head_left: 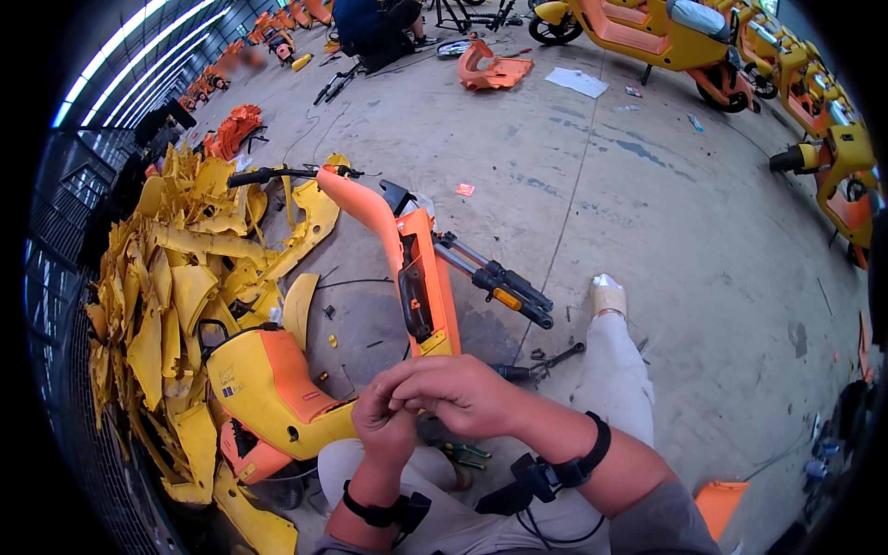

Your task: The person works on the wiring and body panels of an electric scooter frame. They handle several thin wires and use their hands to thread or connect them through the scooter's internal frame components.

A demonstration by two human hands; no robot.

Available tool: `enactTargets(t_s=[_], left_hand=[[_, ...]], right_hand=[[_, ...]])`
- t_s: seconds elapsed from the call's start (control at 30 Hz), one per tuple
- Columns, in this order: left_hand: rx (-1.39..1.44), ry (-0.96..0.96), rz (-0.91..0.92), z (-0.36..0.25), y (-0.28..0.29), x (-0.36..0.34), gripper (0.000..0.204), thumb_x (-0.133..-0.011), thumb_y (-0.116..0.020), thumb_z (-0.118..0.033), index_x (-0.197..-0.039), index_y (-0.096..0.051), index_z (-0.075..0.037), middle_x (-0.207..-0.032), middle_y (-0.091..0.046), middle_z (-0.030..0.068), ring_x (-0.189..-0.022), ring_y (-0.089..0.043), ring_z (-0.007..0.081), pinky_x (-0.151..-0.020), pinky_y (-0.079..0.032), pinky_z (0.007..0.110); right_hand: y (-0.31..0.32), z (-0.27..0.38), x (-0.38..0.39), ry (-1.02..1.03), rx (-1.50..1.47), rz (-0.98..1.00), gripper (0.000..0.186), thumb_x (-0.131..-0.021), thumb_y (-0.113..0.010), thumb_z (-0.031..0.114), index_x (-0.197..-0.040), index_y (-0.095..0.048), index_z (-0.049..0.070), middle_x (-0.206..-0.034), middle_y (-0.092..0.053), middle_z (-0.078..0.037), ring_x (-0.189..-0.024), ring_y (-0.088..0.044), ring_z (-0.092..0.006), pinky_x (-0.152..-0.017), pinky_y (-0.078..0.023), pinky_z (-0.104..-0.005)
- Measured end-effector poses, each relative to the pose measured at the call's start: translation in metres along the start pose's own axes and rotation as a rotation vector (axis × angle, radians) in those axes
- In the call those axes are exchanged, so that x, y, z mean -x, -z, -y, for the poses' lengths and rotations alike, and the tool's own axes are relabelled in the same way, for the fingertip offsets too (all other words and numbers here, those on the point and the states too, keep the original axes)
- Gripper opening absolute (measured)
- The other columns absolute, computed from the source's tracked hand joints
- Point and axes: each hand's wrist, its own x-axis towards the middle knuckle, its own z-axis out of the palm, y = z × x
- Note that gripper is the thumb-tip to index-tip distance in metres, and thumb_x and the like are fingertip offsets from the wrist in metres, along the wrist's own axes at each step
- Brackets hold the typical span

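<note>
My left hand (384,421) and my right hand (462,398) meet at the lower middle, fingers pinched together; whatever lies between them is too hidden to name. Just beyond them lies a partly stripped scooter, with an orange front column (435,314), a yellow and orange rear body (264,375) to the left, and a black handlebar (254,176). A front fork (509,291) with two legs rests angled against the column's right. Green-handled pliers (467,456) lie under my hands, and a dark wrench (560,356) is on the floor beside my outstretched right leg (615,379).
A heap of broken yellow panels (176,324) fills the left side beside a mesh barrier (60,277). A crouching person (370,28) is at the back, near an orange shell (486,69). Yellow scooters (647,42) line the right. The concrete floor (675,240) carries scattered small parts.
</note>
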Motion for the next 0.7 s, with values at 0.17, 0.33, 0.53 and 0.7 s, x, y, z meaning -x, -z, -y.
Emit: enactTargets(t_s=[0.17,0.33,0.53,0.7], left_hand=[[-0.064,-0.089,0.005,-0.012,-0.014,-0.008,0.021,-0.082,-0.069,0.003,-0.101,-0.062,0.000,-0.099,-0.064,0.0062,-0.091,-0.060,0.0141,-0.082,-0.047,0.027],[-0.145,-0.220,0.029,-0.006,-0.019,-0.010,0.018,-0.076,-0.071,0.006,-0.091,-0.064,-0.001,-0.092,-0.066,0.0094,-0.086,-0.061,0.0216,-0.078,-0.047,0.031],[-0.159,-0.021,0.119,-0.014,-0.048,-0.017,0.010,-0.081,-0.071,0.001,-0.088,-0.065,0.002,-0.081,-0.066,0.0097,-0.074,-0.061,0.0184,-0.068,-0.047,0.029],[-0.251,-0.032,0.187,-0.016,-0.059,-0.021,0.008,-0.086,-0.065,0.000,-0.094,-0.067,0.002,-0.080,-0.066,0.0095,-0.072,-0.062,0.0187,-0.067,-0.048,0.029]], right_hand=[[0.011,0.004,0.007,0.032,0.075,0.033,0.021,-0.081,-0.057,-0.011,-0.098,-0.064,0.000,-0.111,-0.066,-0.011,-0.097,-0.066,-0.0264,-0.082,-0.054,-0.0323],[0.022,0.006,0.019,-0.001,0.153,-0.025,0.015,-0.081,-0.064,-0.003,-0.095,-0.066,0.000,-0.107,-0.066,-0.011,-0.096,-0.066,-0.0257,-0.081,-0.053,-0.0326],[0.038,-0.002,0.036,-0.189,0.106,-0.218,0.012,-0.082,-0.069,0.004,-0.093,-0.067,0.001,-0.106,-0.065,-0.008,-0.077,-0.059,-0.0133,-0.069,-0.047,-0.0262],[0.040,-0.012,0.050,-0.265,-0.131,-0.405,0.009,-0.084,-0.070,0.003,-0.084,-0.061,0.000,-0.108,-0.059,-0.008,-0.073,-0.048,-0.0049,-0.067,-0.042,-0.0221]])
